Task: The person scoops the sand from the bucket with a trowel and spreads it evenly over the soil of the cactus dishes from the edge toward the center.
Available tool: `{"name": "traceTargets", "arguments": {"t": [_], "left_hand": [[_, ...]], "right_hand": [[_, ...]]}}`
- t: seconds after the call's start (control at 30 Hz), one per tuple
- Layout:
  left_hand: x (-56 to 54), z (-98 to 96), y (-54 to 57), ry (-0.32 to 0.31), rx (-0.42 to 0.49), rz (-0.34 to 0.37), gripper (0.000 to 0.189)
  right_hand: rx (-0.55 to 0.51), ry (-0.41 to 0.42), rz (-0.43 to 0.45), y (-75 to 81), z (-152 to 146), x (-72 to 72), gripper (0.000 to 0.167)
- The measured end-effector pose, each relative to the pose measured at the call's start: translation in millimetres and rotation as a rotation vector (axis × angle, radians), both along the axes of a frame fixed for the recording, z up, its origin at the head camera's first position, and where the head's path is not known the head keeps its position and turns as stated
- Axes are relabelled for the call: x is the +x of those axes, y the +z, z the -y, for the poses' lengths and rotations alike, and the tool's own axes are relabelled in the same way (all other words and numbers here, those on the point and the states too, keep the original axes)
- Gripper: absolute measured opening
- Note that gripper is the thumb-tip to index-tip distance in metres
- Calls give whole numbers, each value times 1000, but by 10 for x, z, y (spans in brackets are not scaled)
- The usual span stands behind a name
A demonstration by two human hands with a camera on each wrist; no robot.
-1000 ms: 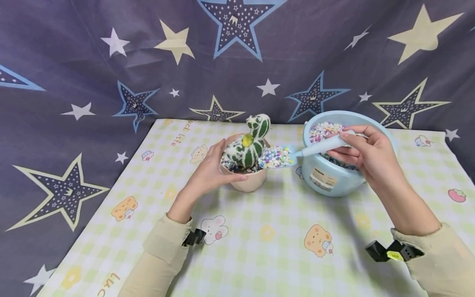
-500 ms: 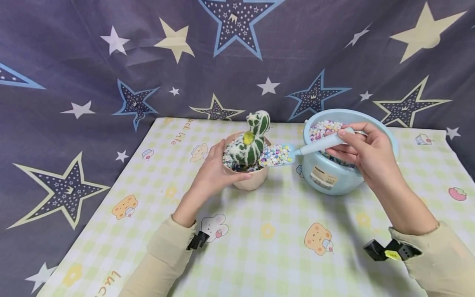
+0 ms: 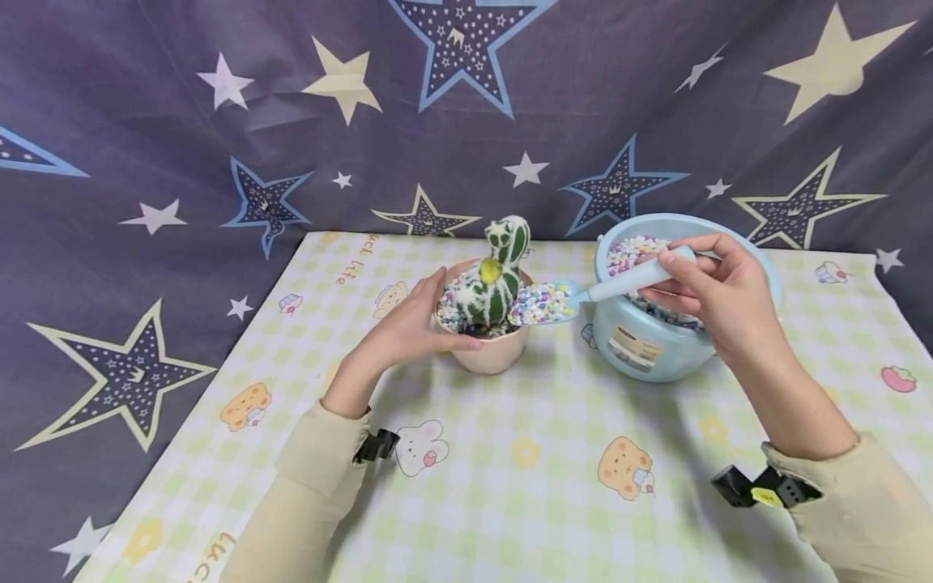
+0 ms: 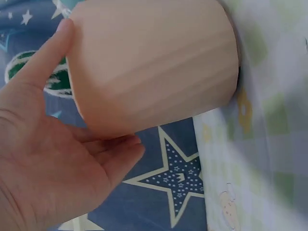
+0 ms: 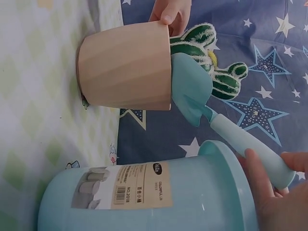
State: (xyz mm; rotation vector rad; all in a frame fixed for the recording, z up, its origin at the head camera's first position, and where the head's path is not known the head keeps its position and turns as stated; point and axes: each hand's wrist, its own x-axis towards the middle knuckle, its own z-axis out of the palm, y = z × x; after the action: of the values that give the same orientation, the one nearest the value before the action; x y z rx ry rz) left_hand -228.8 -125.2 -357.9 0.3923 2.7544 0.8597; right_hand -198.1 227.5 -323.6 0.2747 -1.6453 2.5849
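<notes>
My left hand grips the near-left side of a peach plant pot, the thumb along its front near the rim. In the left wrist view, other fingers bend around the pot wall. A green cactus with white fuzz and a yellow flower stands in the pot amid small pebbles. Between thumb and fingers, my right hand holds the handle of a light blue trowel. Its blade carries multicoloured pebbles, the tip right at the pot's right rim, beside the cactus. The right wrist view shows the blade's underside.
A light blue bucket with multicoloured pebbles inside and a paper label stands right of the pot, below my right hand. A checked cloth with cartoon prints covers the table. Behind the table's back edge hangs a dark star-patterned curtain.
The pot has shifted slightly right with my left hand on it, and my left wrist has turned a little. The trowel and its load stay nearly still beside the cactus.
</notes>
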Motion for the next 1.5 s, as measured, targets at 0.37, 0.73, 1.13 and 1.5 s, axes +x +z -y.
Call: {"name": "traceTargets", "arguments": {"t": [0.37,0.73,1.13,1.5], "left_hand": [[9,-104,6,58,-95,-74,126],[103,-205,0,156,-168,-84,128],[15,55,-9,7,-15,-11,121],[-33,67,-42,21,-20,-48,123]], "right_hand": [[59,-51,-43,35,24,41,19],[141,-91,-91,58,73,46,17],[213,-103,-119,73,122,50,15],[299,-137,-146,95,144,42,16]]}}
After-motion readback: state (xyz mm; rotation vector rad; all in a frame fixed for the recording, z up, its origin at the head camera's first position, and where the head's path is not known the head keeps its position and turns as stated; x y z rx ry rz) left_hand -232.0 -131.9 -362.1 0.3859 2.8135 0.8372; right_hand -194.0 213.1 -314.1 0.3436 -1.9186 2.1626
